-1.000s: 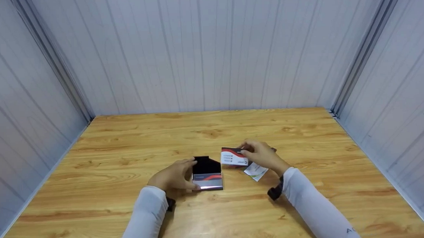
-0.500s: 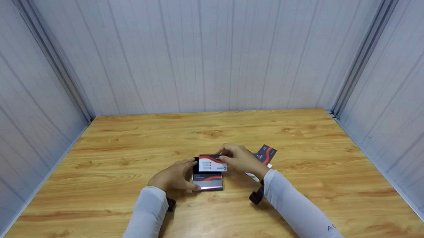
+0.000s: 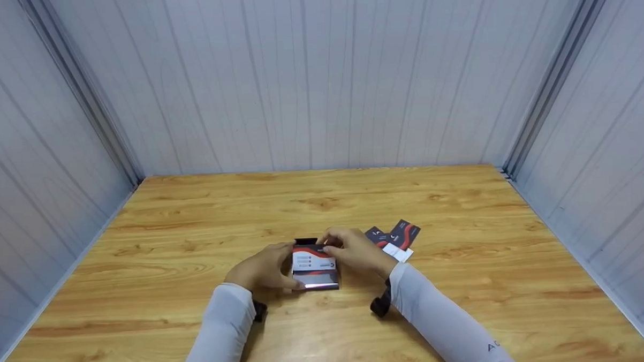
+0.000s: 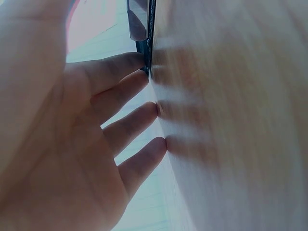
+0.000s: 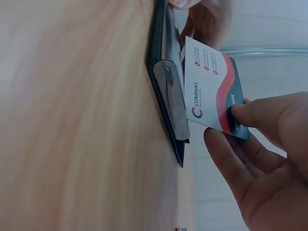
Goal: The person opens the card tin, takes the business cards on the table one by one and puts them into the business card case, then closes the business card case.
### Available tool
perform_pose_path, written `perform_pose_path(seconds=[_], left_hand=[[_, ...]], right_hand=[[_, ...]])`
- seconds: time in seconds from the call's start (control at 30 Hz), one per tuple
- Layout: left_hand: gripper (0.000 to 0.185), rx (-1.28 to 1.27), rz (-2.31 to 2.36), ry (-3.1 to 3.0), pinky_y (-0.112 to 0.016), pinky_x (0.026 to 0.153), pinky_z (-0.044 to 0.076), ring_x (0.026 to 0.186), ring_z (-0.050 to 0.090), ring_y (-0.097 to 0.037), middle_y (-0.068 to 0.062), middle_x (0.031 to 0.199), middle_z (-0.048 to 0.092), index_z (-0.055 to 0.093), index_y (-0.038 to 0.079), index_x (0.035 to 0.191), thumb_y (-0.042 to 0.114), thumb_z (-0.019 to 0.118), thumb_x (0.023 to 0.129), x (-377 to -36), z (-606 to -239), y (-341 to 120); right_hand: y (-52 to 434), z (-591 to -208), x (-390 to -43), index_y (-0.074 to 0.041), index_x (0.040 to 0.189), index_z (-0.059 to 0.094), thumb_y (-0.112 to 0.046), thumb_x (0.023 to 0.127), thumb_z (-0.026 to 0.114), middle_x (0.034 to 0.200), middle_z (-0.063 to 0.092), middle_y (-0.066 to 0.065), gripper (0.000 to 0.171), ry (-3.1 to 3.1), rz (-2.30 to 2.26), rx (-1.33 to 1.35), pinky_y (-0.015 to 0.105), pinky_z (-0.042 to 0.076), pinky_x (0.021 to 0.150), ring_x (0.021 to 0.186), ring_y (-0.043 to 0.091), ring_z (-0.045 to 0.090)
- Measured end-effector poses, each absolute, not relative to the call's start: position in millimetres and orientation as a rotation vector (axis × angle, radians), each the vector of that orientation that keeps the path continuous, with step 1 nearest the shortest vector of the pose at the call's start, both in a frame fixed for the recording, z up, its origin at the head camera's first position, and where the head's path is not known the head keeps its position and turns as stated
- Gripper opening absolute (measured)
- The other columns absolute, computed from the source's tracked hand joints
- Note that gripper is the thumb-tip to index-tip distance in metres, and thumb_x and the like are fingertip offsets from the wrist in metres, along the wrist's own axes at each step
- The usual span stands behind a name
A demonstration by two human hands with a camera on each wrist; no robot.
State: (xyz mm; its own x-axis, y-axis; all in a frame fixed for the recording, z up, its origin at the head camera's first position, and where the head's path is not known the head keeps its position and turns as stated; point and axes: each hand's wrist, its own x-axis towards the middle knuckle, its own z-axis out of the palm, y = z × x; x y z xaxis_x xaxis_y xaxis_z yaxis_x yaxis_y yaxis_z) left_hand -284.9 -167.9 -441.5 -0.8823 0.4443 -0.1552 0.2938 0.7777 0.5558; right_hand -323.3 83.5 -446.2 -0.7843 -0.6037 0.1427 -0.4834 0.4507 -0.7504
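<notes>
The right hand (image 3: 356, 252) pinches a white business card with a red and dark wave along one side (image 5: 214, 96), thumb on its printed face and fingers curled behind it, and holds it just over the open black card case with a shiny metal front lip (image 3: 315, 268). That case lies on the light wooden table (image 3: 198, 314), around the middle of its width and nearer the front edge than the back one. The left hand (image 3: 263, 269) braces the case from its left side; in the left wrist view its fingers (image 4: 122, 79) lie nearly straight, their tips against the case's dark edge and the wood, curled round nothing.

The likeliest slip, as I judge it, is at the metal lip: the card's leading edge sits tilted to the case in the right wrist view, so a corner could catch on the rim and bend or buckle. The grip sits at the card's far end, which lets the free end flex. A push from the right hand could also slide the case toward the left edge, since only straight fingertips hold it.

A few more loose dark and red cards (image 3: 396, 238) lie on the wood just right of the right hand, where its sleeve could brush them out of place.
</notes>
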Motion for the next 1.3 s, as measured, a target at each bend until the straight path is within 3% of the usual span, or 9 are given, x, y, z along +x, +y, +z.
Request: perform_pose_path(seconds=[0.43, 0.57, 1.03, 1.3], left_hand=[[0.101, 0.555, 0.708, 2.687, -0.050, 0.117, 0.026, 0.147, 0.026, -0.033, -0.015, 0.161, 0.029, 0.033, 0.010, 0.157, 0.050, 0.083, 0.080, -283.2, -439.9, -168.2], [0.101, 0.568, 0.737, 2.676, -0.051, 0.117, 0.027, 0.147, 0.026, -0.034, -0.017, 0.161, 0.028, 0.033, 0.007, 0.157, 0.048, 0.083, 0.080, -282.3, -440.1, -168.6], [0.101, 0.549, 0.733, 2.680, -0.051, 0.117, 0.026, 0.147, 0.026, -0.033, -0.014, 0.162, 0.027, 0.033, 0.010, 0.157, 0.050, 0.084, 0.079, -282.5, -440.9, -168.7], [0.101, 0.557, 0.719, 2.698, -0.050, 0.117, 0.026, 0.147, 0.026, -0.032, -0.013, 0.161, 0.028, 0.035, 0.010, 0.157, 0.051, 0.084, 0.078, -283.3, -440.8, -170.2]], right_hand=[[82.8, -448.8, -320.4, -0.012, 0.112, 0.070, -0.011, 0.100, 0.061, 0.097, 0.067, -0.005, 0.015, 2.497, -1.151, -1.027, 0.031, 0.052, 0.082, 0.090, 0.010, 0.062], [83.4, -450.9, -320.0, -0.009, 0.112, 0.070, -0.009, 0.099, 0.061, 0.097, 0.068, -0.004, 0.016, 2.463, -1.112, -1.056, 0.031, 0.053, 0.083, 0.089, 0.009, 0.062], [83.0, -453.0, -320.3, -0.012, 0.108, 0.075, -0.010, 0.099, 0.063, 0.097, 0.070, -0.007, 0.016, 2.463, -1.020, -1.084, 0.032, 0.051, 0.087, 0.093, 0.009, 0.061], [79.5, -451.5, -320.3, -0.010, 0.107, 0.076, -0.007, 0.097, 0.065, 0.103, 0.069, -0.001, 0.016, 2.512, -0.936, -1.147, 0.032, 0.051, 0.086, 0.096, 0.013, 0.061]])
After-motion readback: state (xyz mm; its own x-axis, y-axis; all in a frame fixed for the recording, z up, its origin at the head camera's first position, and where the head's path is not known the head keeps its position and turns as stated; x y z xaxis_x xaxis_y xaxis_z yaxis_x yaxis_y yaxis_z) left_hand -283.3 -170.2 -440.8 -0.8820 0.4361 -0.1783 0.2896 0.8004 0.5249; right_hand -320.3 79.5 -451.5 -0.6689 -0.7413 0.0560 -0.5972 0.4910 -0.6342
